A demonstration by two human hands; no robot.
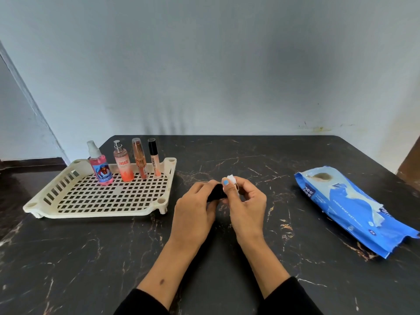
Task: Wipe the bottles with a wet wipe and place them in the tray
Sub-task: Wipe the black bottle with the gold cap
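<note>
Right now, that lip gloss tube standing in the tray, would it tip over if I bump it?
Probably yes. The lip gloss tube is tall and thin, standing upright on the tray, whose slotted floor likely gives poor footing. It looks light, and could knock the copper tube beside it.

Peach spray bottle [122,163], second from the left in the cream tray [97,201]: "ENGAGE", red capitals. Black-capped tube [154,158], rightmost in the tray: "LIPGLOSS", vertical. Blue wipes pack [354,210], well right of the tray: "mee mee" in part, "CARING BABY WET…", "72". Pink spray bottle [100,164], leftmost in the tray: label unreadable.
</note>
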